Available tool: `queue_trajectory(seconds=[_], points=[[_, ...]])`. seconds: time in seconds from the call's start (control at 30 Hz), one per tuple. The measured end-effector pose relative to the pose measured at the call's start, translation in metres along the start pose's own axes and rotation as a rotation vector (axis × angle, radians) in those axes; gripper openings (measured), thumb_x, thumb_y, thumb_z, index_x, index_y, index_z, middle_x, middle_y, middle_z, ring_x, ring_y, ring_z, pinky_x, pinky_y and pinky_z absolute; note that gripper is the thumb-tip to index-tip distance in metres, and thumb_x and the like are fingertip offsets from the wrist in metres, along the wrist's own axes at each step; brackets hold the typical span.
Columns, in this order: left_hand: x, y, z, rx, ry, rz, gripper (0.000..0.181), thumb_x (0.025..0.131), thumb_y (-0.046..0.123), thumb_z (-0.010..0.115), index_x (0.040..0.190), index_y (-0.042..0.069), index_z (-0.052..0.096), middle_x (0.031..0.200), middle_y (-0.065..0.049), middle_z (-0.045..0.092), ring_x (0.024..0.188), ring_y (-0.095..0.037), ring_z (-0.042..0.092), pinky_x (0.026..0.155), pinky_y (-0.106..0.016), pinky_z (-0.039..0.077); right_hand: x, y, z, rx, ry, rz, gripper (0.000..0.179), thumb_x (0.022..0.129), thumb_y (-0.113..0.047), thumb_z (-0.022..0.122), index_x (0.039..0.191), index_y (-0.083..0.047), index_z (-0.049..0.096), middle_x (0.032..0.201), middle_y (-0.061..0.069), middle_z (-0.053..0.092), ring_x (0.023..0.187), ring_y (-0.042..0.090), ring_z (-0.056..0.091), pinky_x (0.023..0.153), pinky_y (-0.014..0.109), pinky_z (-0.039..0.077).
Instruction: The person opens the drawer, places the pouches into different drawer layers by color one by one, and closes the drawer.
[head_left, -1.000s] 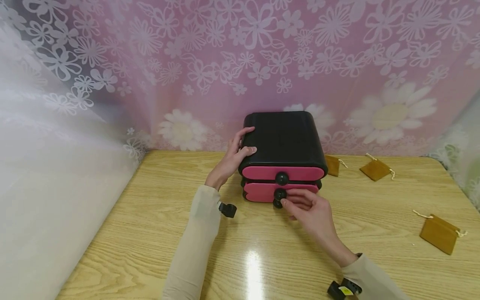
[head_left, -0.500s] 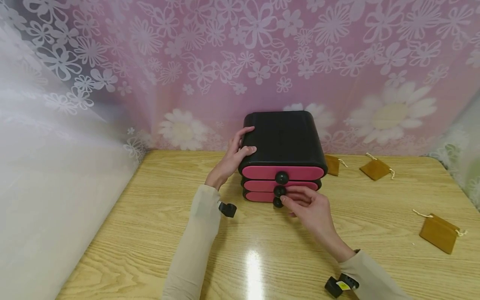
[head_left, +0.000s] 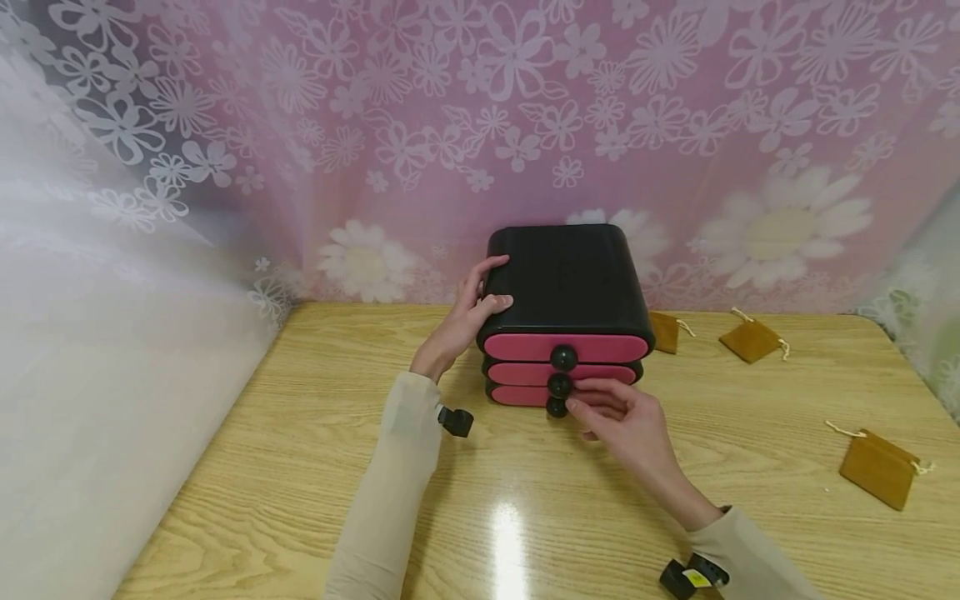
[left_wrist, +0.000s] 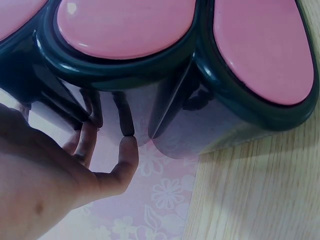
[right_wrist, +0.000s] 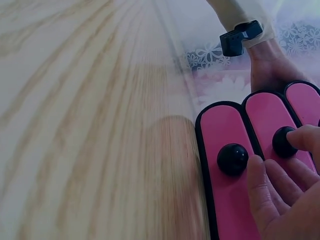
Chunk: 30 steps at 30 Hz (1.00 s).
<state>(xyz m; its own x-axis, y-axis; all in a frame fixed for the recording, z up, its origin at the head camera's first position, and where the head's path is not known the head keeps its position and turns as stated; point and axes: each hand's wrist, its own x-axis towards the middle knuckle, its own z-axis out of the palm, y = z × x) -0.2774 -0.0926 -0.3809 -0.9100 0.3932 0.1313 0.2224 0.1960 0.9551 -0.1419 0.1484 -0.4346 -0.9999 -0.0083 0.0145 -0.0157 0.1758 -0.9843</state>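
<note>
A small black drawer cabinet point(head_left: 566, 279) stands at the back of the table, with three pink-fronted drawers, all flush. My left hand point(head_left: 465, 317) rests against its left side, thumb and a fingertip showing at the top edge. Bent fingers point(left_wrist: 127, 160) touch the glossy side in the left wrist view. My right hand point(head_left: 626, 417) is at the round black middle knob point(head_left: 559, 385). In the right wrist view one fingertip touches this middle knob point(right_wrist: 284, 142), while the thumb is off it, beside the bottom knob point(right_wrist: 232, 160).
Brown drawstring pouches lie to the right: one point(head_left: 665, 332) partly behind the cabinet, another point(head_left: 752, 339) at the back, a third point(head_left: 879, 468) nearer the right edge. A floral curtain point(head_left: 450, 167) hangs behind the wood-grain table point(head_left: 300, 467).
The middle drawer, pulled out a little one second ago, has slid back in under my right hand. Since then the right thumb has eased off its knob. My left hand stays put.
</note>
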Motion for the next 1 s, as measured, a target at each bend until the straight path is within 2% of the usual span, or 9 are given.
queue_trajectory(seconds=[0.1,0.37,0.73,0.83,1.0], points=[[0.0,0.0,0.0,-0.003,-0.001,0.002,0.059,0.097,0.04,0.055,0.151,0.052,0.033,0.159,-0.004,0.017,0.138,-0.026,0.036,0.118,-0.057,0.033,0.0,0.002,-0.002,-0.011,-0.001,0.007,0.035,0.091,-0.02,0.078,0.121,-0.003,0.071,0.106,0.009,0.077,0.088,0.012,0.076,0.07,0.035,0.063],[0.001,-0.001,0.001,0.005,0.004,0.001,0.058,0.097,0.041,0.055,0.15,0.053,0.034,0.158,-0.004,0.018,0.138,-0.026,0.035,0.117,-0.057,0.033,0.0,0.006,-0.004,-0.045,-0.005,0.043,0.034,0.092,-0.02,0.077,0.12,-0.002,0.071,0.109,0.017,0.076,0.087,0.012,0.076,0.067,0.033,0.062],[0.0,0.0,0.002,0.005,0.003,-0.002,0.059,0.097,0.041,0.055,0.15,0.052,0.033,0.16,-0.004,0.016,0.14,-0.027,0.035,0.118,-0.058,0.033,0.002,0.01,-0.007,-0.12,-0.078,0.083,0.036,0.093,-0.021,0.076,0.123,-0.003,0.07,0.112,0.017,0.076,0.087,0.013,0.075,0.068,0.031,0.062],[0.0,-0.001,0.001,-0.003,-0.006,-0.004,0.059,0.097,0.042,0.055,0.15,0.054,0.033,0.163,-0.002,0.013,0.148,-0.027,0.031,0.12,-0.058,0.03,0.002,0.011,-0.01,-0.115,-0.095,0.097,0.037,0.093,-0.021,0.076,0.125,-0.003,0.07,0.114,0.018,0.075,0.09,0.014,0.075,0.069,0.032,0.062],[-0.003,-0.001,0.0,-0.005,-0.013,-0.006,0.059,0.099,0.042,0.054,0.151,0.055,0.031,0.167,0.001,0.006,0.158,-0.028,0.015,0.124,-0.059,0.023,0.002,0.012,-0.016,-0.107,-0.103,0.1,0.036,0.095,-0.018,0.073,0.126,-0.002,0.068,0.118,0.021,0.073,0.091,0.015,0.075,0.07,0.033,0.062]])
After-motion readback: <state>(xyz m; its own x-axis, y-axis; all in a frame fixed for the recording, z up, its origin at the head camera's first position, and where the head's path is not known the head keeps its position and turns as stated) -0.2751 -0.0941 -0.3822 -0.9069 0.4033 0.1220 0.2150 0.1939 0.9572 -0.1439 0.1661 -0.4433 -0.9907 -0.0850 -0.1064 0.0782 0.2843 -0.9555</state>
